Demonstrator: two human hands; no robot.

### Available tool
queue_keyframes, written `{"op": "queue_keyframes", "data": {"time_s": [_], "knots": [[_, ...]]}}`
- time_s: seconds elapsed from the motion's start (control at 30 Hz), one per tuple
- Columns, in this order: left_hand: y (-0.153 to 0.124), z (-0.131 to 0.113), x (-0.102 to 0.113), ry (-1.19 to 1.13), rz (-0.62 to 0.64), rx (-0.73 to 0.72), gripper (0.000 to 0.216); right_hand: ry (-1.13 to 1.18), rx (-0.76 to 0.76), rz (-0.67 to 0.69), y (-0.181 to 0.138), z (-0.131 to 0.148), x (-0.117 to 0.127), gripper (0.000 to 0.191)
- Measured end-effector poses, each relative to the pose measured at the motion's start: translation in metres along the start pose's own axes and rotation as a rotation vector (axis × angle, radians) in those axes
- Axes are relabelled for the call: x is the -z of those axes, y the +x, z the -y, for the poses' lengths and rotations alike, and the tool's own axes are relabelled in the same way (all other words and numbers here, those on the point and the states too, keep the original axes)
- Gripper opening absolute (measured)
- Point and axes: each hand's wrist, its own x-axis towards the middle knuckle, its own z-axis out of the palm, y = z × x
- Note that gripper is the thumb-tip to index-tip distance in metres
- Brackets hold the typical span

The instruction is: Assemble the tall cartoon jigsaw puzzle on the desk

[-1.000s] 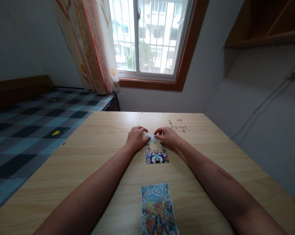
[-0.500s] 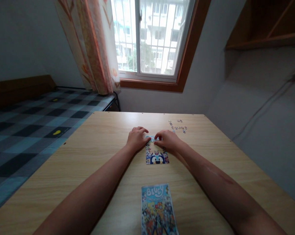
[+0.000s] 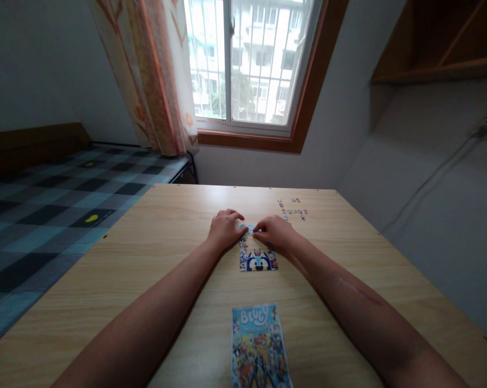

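Note:
A partly assembled jigsaw puzzle [image 3: 258, 264] lies on the wooden table, a blue cartoon dog face along its near edge and bare wood showing through its middle. At its upper left rests my left hand [image 3: 226, 229], fingers loosely curved and apart from the thumb, whose tip touches the puzzle's edge. My right hand [image 3: 276, 233] is over the puzzle's upper right part, thumb and forefinger pinched together near the top row. Whatever is between those fingertips is too small and hidden to make out.
Several loose puzzle pieces [image 3: 295, 211] lie beyond my right hand. Nearer me is a colourful picture sheet or box [image 3: 260, 345] lettered "Bluey". The table [image 3: 179, 215] stands before a window, with a checked bed [image 3: 65, 205] on the left and a wall on the right.
My right thumb and forefinger have drawn closer together over the top of the puzzle, shifting slightly left. My left hand stays in place. The view has tilted very slightly.

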Motion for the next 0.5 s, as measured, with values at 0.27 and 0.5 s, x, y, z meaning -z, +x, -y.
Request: {"op": "queue_keyframes", "data": {"time_s": [0.27, 0.5], "knots": [[0.001, 0.001, 0.003, 0.024, 0.003, -0.013, 0.025, 0.147, -0.048, -0.219, 0.010, -0.025, 0.011, 0.039], [0.004, 0.006, 0.000, -0.003, 0.008, -0.018, 0.027, 0.031, -0.399, -0.256, 0.008, -0.092, 0.045, 0.026]]}}
